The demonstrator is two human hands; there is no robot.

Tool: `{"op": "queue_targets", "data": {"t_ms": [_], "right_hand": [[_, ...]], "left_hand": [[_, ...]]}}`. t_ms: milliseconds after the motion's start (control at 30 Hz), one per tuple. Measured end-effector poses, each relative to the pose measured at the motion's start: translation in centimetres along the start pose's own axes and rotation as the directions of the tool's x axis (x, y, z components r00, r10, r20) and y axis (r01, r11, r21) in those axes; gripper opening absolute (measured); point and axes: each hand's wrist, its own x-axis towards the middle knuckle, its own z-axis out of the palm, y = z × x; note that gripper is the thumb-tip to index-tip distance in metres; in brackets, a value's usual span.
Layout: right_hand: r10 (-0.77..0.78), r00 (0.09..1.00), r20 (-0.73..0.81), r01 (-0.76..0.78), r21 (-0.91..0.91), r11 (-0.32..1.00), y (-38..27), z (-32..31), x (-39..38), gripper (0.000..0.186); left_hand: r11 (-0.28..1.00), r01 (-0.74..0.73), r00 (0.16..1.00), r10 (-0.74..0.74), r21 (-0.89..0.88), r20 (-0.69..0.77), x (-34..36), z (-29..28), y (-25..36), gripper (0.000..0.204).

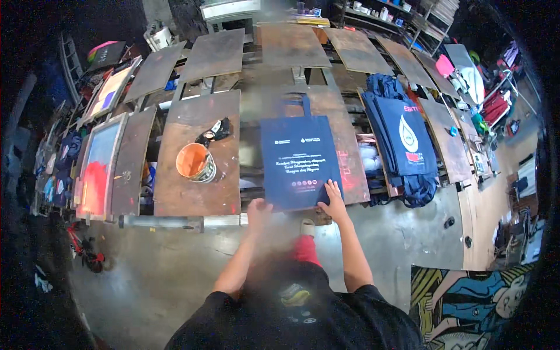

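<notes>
A navy tote bag (297,154) with white print lies flat on the middle board (350,186), its handle loop toward the back. My right hand (332,201) rests on the bag's lower right with fingers spread. At the bag's lower left corner is my left hand (258,211), blurred by a haze, its grip unclear. On the board to the left stands a tub (195,163) with an orange inside, beside a crumpled black item (214,131). A stack of navy bags (402,146) lies on the board to the right, handles hanging over its front.
Framed screens (99,163) stand at the left. More wooden boards (294,44) form a back row. Shelves with containers (379,14) and a rack of garments (504,111) are at back and right. A red object (87,251) lies on the floor left; a painted panel (466,306) is lower right.
</notes>
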Motion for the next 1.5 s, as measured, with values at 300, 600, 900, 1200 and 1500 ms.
{"op": "queue_targets", "data": {"t_ms": [300, 600, 900, 1200, 1500], "right_hand": [[0.007, 0.999, 0.054, -0.002, -0.093, 0.996, -1.1, -0.7, 1.0, 0.081], [0.058, 0.990, 0.132, -0.030, -0.204, 0.978, -2.3, -3.3, 2.9, 0.068], [0.026, 0.919, 0.394, 0.054, -0.190, 0.980, -5.1, -5.0, 8.0, 0.044], [-0.442, 0.843, 0.307, 0.459, 0.017, 0.888, -0.2, 0.7, 13.4, 0.038], [-0.328, 0.928, 0.176, 0.349, -0.104, 0.931, 0.6, -0.7, 19.0, 0.049]], "left_hand": [[0.579, -0.451, 0.835, 0.543, 0.679, 0.092, 2.0, 7.6, 8.7, 0.081], [0.381, -0.347, 0.898, 0.398, 0.857, 0.187, 2.1, 10.2, 8.0, 0.118], [0.438, -0.227, 0.959, 0.255, 0.870, 0.122, 2.7, 11.3, 8.4, 0.125], [0.367, -0.210, 0.972, 0.178, 0.906, 0.154, 3.7, 11.2, 8.1, 0.146], [0.409, -0.162, 0.985, 0.010, 0.898, 0.173, 3.9, 11.1, 10.0, 0.156]]}}
